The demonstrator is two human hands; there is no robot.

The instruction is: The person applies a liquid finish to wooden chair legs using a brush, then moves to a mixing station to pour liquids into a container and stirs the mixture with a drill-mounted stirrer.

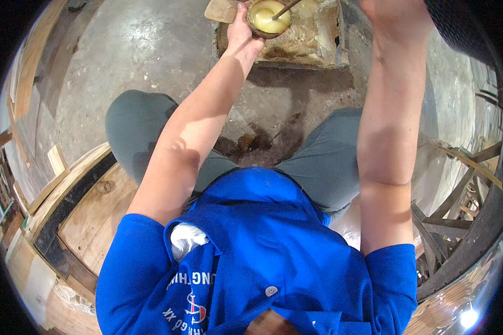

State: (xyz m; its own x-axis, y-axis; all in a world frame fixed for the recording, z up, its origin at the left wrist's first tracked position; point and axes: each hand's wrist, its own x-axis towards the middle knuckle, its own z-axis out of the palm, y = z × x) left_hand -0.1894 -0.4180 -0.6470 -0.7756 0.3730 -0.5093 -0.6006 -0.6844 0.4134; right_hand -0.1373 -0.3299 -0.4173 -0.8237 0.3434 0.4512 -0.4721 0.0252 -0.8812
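Head view: bowl [266, 36] of yellowish liquid [260, 22], stick [285, 9] inserted.
Left hand [242, 34] clasps the bowl's side, over a stained box [299, 54]; right hand [398, 13] at top edge, fingers cropped, grip cannot be told. Status: bowl charged, stick dipped, apparently mid-stirring; remaining work not shown.

Grey floor [134, 61], wooden boards [32, 67], bright light [468, 318]
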